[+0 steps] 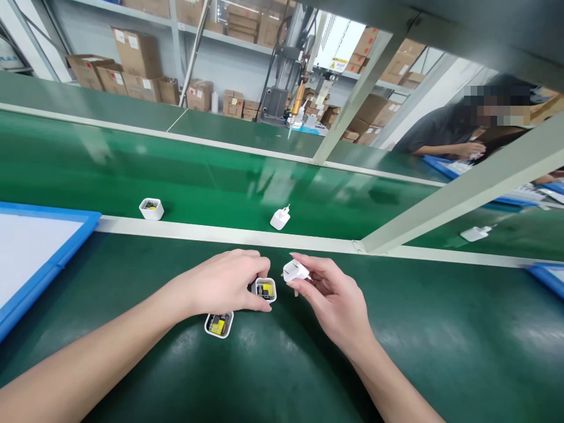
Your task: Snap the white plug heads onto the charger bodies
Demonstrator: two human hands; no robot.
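Note:
Between the thumb and fingers of my left hand (229, 282) is a white charger housing (265, 290), its open end showing a yellow part and dark electronics. A second open charger housing (219, 325) with similar innards stands on the green table just below that hand. My right hand (337, 294) pinches a white plug cover (294, 271), hollow side toward the left, a pin poking out underneath. A small gap separates the cover from the held housing.
On the green conveyor belt (211, 182) behind the white rail (220, 234) sit an open housing (151, 209), a charger with pins (281, 217) and another charger (476, 234). A blue-rimmed tray (48, 267) lies left. A slanted post (462, 188) rises right. Across the belt, a person (458, 129) works.

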